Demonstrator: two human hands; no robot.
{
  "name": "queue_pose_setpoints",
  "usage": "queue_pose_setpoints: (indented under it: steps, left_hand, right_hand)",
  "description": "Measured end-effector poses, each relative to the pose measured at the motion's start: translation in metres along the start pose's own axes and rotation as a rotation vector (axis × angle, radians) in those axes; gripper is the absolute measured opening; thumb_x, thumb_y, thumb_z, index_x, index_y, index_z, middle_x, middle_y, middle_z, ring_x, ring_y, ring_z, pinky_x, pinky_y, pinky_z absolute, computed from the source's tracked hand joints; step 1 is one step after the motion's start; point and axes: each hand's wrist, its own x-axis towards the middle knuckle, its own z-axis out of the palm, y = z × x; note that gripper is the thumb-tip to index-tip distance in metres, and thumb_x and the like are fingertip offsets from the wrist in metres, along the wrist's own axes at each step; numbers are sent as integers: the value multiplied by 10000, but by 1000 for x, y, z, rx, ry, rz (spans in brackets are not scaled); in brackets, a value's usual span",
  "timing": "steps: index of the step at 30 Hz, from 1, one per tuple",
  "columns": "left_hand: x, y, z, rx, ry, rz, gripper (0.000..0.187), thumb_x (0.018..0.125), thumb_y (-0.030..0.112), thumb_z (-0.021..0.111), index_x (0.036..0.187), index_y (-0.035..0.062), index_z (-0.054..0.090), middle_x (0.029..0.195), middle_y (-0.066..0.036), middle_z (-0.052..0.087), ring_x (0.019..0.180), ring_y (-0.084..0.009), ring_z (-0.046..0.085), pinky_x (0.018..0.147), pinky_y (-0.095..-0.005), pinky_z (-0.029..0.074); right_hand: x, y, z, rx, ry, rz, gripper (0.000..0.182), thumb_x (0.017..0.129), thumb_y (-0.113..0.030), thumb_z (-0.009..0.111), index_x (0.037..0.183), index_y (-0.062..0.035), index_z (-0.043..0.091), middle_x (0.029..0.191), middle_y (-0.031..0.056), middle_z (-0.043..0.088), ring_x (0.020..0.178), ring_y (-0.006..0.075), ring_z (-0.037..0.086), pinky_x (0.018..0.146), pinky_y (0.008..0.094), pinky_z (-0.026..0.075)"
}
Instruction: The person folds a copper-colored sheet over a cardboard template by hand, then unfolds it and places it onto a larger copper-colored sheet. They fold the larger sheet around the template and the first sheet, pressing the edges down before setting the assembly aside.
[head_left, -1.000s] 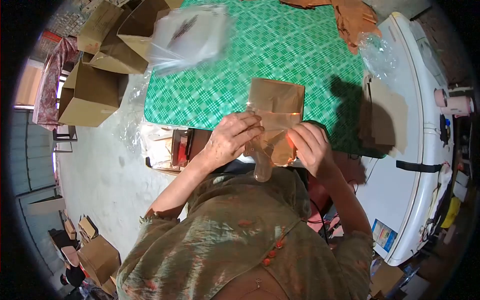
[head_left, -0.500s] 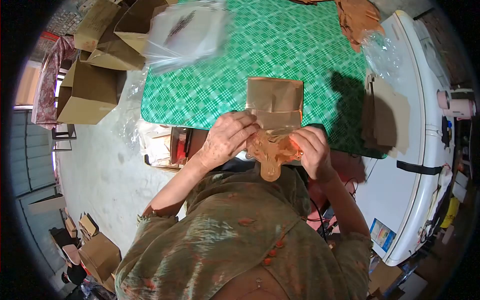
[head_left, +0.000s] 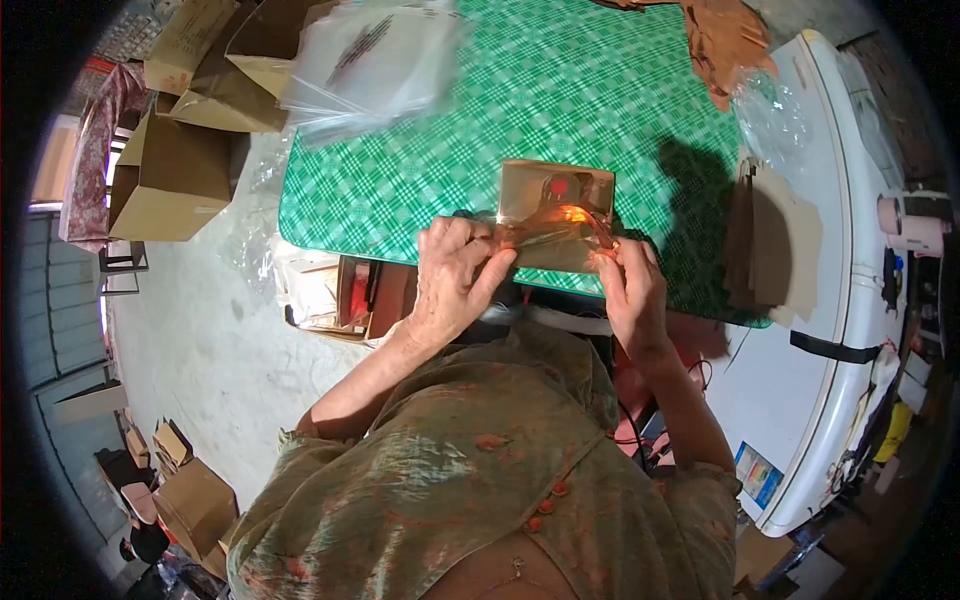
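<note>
A shiny, see-through copper-coloured plastic sheet (head_left: 540, 252) lies at the near edge of the table, its middle bulging up in a glossy fold. A rounded, darker part with a red spot shows on its far half. My left hand (head_left: 452, 265) grips the sheet's left edge, thumb stretched along the near side and fingers curled. On the opposite edge, my right hand (head_left: 632, 285) pinches the film between thumb and fingers. Under it spreads a green checked tablecloth (head_left: 400, 190).
A stack of clear plastic bags (head_left: 375, 70) lies at the table's far left. Open cardboard boxes (head_left: 175, 180) stand beyond it on the left. Flat cardboard pieces (head_left: 785, 245) and a white fridge (head_left: 810, 390) are on the right, with crumpled brown film (head_left: 725, 45) at the far right corner.
The lobed near end of the sheet, which hung toward my body, has been folded away from me over the sheet. Both hands have moved slightly, still at its two sides.
</note>
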Motion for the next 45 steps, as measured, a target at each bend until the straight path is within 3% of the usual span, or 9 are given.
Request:
queue_pose_setpoints:
  steps: [7,16,28,40,45]
  left_hand:
    - [2,0,9,61,56,13,147,917,195,814,922,77,726,955,-51,615,935,-279,526,821,-428,348]
    - [7,4,12,121,27,-6,138,937,177,781,906,73,697,946,-70,558,914,-292,488,811,-441,337]
    - [9,5,11,148,-6,13,120,930,157,775,893,78,693,979,-76,568,943,-293,491,816,-444,338]
    - [15,0,14,147,-33,20,148,886,179,809,855,78,706,970,-59,566,935,-276,498,811,-439,339]
    - [20,-3,12,122,-37,43,142,857,157,815,841,70,704,963,-60,567,918,-271,495,807,-434,337]
  right_hand:
    - [0,0,3,-23,11,55,135,1052,-117,599,1110,1,633,979,170,675,904,398,582,795,515,476]
    - [3,-4,8,-226,-7,4,78,1015,-80,610,1019,-9,579,1000,183,555,977,400,543,860,519,451]
    - [-4,5,24,-384,146,-142,132,928,-35,667,1032,21,607,1139,190,574,1034,395,538,926,515,457]
    - [-3,11,29,-407,161,-174,228,782,-26,721,974,-25,599,1177,165,608,1052,372,545,933,499,444]
    - [-3,11,28,-417,137,-172,264,775,-30,727,1002,-16,592,1213,166,600,1067,368,541,954,496,439]
